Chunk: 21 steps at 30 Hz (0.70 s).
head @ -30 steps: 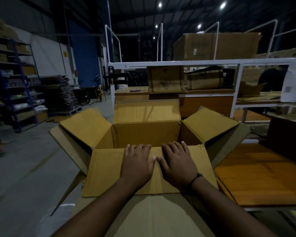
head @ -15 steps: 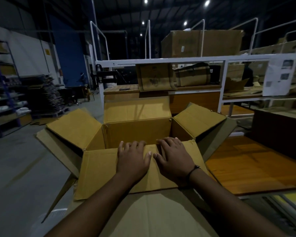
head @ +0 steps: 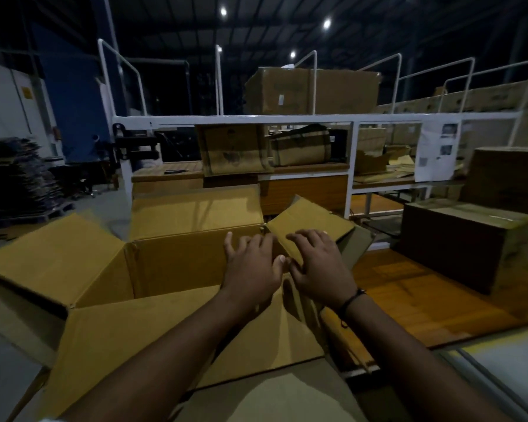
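Your left hand [head: 252, 269] and right hand [head: 317, 266] have left the near flap [head: 165, 336] for the right flap [head: 313, 219], at 2 o'clock on the carton [head: 177, 257] directly ahead. Fingers are spread and hold nothing. Judgement: near flap folded out; right flap is next.

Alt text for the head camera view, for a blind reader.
Two bare hands, left hand and right hand, reach with spread fingers over a large open brown cardboard box toward its right flap, in dim light.
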Available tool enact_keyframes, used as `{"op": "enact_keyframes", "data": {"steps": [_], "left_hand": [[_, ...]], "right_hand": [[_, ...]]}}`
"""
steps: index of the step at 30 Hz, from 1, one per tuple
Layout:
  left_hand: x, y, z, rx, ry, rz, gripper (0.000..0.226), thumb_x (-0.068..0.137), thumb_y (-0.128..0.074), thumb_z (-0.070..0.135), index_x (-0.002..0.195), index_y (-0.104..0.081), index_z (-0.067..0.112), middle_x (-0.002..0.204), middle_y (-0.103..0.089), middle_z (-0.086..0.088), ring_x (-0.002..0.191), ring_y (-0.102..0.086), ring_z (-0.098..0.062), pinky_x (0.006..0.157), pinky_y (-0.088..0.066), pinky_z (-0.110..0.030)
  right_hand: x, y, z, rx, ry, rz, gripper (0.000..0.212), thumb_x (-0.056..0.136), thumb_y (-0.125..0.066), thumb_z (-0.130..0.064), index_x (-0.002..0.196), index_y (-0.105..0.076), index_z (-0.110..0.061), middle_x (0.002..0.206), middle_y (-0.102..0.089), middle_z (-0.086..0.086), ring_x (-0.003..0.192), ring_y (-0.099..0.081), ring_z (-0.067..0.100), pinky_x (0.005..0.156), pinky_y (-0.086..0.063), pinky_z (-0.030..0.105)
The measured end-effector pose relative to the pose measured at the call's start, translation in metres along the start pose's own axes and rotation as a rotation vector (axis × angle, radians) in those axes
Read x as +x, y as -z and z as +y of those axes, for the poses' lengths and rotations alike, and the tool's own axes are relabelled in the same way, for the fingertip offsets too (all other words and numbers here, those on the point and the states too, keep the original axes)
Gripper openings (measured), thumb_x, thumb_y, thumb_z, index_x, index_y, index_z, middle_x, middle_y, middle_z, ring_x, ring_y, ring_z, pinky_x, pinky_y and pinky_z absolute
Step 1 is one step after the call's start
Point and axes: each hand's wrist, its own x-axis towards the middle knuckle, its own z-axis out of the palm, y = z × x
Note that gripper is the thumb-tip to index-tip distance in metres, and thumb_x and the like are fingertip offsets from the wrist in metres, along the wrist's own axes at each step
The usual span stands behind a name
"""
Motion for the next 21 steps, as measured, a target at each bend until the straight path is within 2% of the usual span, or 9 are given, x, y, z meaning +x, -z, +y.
{"op": "enact_keyframes", "data": {"steps": [4,7,11,13,17,21], "left_hand": [[0.043,-0.015,0.044,-0.066,-0.077,0.027,0.044,0.103,-0.042,0.049,0.144,-0.046,0.031,0.140,-0.055,0.008,0.138,-0.043,-0.018,0.123,-0.003,-0.057],[0.074,-0.034,0.085,-0.094,-0.123,0.069,0.041,0.101,-0.043,0.048,0.138,-0.049,0.033,0.135,-0.059,0.008,0.132,-0.046,-0.018,0.122,-0.007,-0.056],[0.112,-0.059,0.143,-0.105,-0.147,0.074,0.039,0.099,-0.044,0.043,0.135,-0.052,0.030,0.133,-0.058,0.004,0.131,-0.043,-0.024,0.120,-0.004,-0.057],[0.132,-0.072,0.175,-0.082,-0.131,0.008,0.041,0.100,-0.041,0.042,0.138,-0.050,0.028,0.138,-0.055,0.001,0.135,-0.038,-0.028,0.120,0.000,-0.061],[0.171,-0.091,0.235,0.015,-0.096,-0.230,0.046,0.103,-0.040,0.043,0.144,-0.047,0.023,0.151,-0.046,-0.010,0.146,-0.026,-0.039,0.119,0.007,-0.068],[0.202,-0.116,0.289,0.127,-0.110,-0.403,0.059,0.101,-0.043,0.053,0.149,-0.045,0.018,0.155,-0.043,-0.017,0.150,-0.021,-0.046,0.115,0.012,-0.074]], "right_hand": [[0.006,0.026,0.047,-0.008,-0.010,0.125,0.050,0.095,-0.064,-0.036,0.142,-0.053,-0.021,0.144,-0.051,0.006,0.139,-0.038,0.026,0.118,-0.033,0.051],[0.007,0.046,0.088,-0.008,-0.049,0.195,0.047,0.096,-0.062,-0.035,0.139,-0.056,-0.019,0.141,-0.054,0.005,0.137,-0.041,0.025,0.118,-0.033,0.049],[0.006,0.065,0.148,-0.002,-0.107,0.241,0.042,0.096,-0.058,-0.033,0.135,-0.058,-0.020,0.136,-0.056,0.004,0.131,-0.046,0.024,0.112,-0.039,0.046],[0.006,0.070,0.182,-0.006,-0.144,0.239,0.042,0.096,-0.056,-0.034,0.137,-0.056,-0.022,0.138,-0.055,0.002,0.133,-0.045,0.022,0.111,-0.041,0.046],[0.003,0.079,0.247,0.030,-0.246,0.242,0.041,0.098,-0.059,-0.033,0.138,-0.056,-0.024,0.139,-0.055,0.000,0.134,-0.043,0.020,0.112,-0.037,0.038],[-0.001,0.080,0.312,0.020,-0.359,0.184,0.049,0.097,-0.061,-0.032,0.144,-0.049,-0.026,0.149,-0.048,-0.001,0.141,-0.036,0.019,0.115,-0.037,0.046]]}}
